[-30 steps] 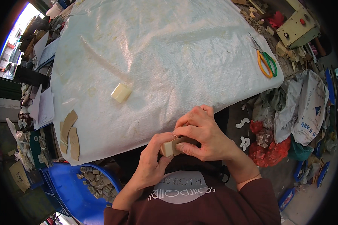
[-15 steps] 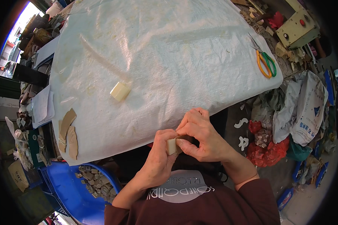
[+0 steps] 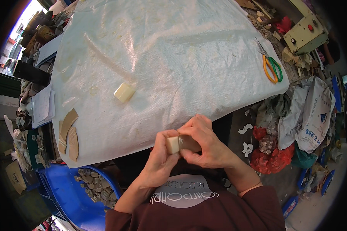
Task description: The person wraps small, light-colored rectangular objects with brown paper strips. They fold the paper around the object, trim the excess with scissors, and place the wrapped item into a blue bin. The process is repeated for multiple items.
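Observation:
Just in front of the table's near edge, my left hand (image 3: 158, 161) is closed round a small cream block (image 3: 173, 145), thumb below and fingers above. From the other side my right hand (image 3: 205, 142) pinches a brownish flat piece (image 3: 189, 144) against the block's right end. What that piece is made of I cannot make out. The two hands almost touch at the block. A second cream block (image 3: 124, 92) lies on the white sheet (image 3: 173, 69) covering the table, beyond my left hand.
Scissors (image 3: 272, 69) with orange and green handles lie at the sheet's right side. Tan cut-out scraps (image 3: 69, 131) rest at its left. A blue basin (image 3: 65, 192) of small grey-brown pieces stands lower left. Bags (image 3: 310, 119) and a control box (image 3: 306, 34) are right.
The cream block has moved slightly left and turned, so more of the brownish piece shows. My right hand has shifted a little left. Both hands keep their hold.

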Demonstrator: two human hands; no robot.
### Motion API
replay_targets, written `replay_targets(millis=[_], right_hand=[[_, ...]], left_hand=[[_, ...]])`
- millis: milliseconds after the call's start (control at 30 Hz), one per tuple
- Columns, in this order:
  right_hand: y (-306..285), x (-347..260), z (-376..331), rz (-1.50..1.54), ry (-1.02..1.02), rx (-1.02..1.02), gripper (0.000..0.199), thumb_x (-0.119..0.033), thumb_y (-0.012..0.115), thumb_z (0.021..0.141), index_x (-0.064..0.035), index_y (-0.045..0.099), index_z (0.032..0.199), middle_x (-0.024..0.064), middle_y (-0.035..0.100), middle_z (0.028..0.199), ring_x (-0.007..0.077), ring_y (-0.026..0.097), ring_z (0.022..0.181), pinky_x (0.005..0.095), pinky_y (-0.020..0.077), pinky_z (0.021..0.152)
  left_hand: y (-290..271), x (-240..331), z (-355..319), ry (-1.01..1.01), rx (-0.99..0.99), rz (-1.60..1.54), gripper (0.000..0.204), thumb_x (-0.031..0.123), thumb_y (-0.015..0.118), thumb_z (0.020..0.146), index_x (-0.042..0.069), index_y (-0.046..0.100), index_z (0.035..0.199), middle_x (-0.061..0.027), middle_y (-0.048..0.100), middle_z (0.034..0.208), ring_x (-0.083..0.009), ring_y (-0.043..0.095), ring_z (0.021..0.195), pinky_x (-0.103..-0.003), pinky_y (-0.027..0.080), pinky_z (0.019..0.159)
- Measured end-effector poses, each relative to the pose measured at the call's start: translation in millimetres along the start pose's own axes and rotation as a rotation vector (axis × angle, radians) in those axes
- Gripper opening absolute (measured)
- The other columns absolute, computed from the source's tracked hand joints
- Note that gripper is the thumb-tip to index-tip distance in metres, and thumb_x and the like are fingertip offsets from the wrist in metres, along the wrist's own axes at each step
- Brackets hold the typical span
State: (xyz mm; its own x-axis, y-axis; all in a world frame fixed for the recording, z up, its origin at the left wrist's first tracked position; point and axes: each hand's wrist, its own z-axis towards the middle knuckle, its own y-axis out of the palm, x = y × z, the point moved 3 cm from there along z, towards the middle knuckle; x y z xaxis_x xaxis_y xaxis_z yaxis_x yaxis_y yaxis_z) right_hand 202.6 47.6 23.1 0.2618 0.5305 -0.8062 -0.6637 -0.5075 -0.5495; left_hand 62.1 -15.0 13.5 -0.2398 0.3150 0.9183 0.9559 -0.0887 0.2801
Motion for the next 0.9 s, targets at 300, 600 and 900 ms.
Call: replay_targets(millis=[300, 600, 900], right_hand=[[-8.5, -18.3, 0.8, -0.049, -0.085, 0.271, 0.055, -0.021, 0.075, 0.067, -0.0108, 0.051, 0.116, 0.0123, 0.047, 0.11, 0.0302, 0.044, 0.104, 0.045, 0.0289, 0.091], [54.1, 0.2, -28.5, 1.022, 0.534, -0.024, 0.04, -0.01, 0.076, 0.068, -0.004, 0.058, 0.103, -0.0011, 0.052, 0.094, 0.0076, 0.052, 0.076, 0.0253, 0.0472, 0.065], [28.1, 6.1, -16.4, 1.248, 0.254, 0.355, 0.017, -0.018, 0.072, 0.078, -0.0104, 0.058, 0.084, 0.0046, 0.049, 0.092, 0.0148, 0.044, 0.09, 0.0295, 0.0365, 0.079]], left_hand=[[-7.3, 0.2, 3.2, 0.2, 0.066, -0.236, 0.034, -0.003, 0.05, 0.084, 0.005, 0.036, 0.114, -0.0054, 0.045, 0.105, -0.0116, 0.047, 0.094, -0.028, 0.041, 0.084], [-11.6, 10.5, 1.9, 0.373, 0.225, -0.181, 0.041, 0.002, 0.072, 0.075, -0.003, 0.05, 0.109, -0.0137, 0.058, 0.107, -0.0168, 0.057, 0.093, -0.028, 0.048, 0.079], [-16.4, 4.7, -2.5, 0.359, 0.067, -0.136, 0.035, 0.002, 0.076, 0.069, -0.004, 0.059, 0.098, -0.0172, 0.062, 0.101, -0.0209, 0.059, 0.095, -0.031, 0.049, 0.083]])
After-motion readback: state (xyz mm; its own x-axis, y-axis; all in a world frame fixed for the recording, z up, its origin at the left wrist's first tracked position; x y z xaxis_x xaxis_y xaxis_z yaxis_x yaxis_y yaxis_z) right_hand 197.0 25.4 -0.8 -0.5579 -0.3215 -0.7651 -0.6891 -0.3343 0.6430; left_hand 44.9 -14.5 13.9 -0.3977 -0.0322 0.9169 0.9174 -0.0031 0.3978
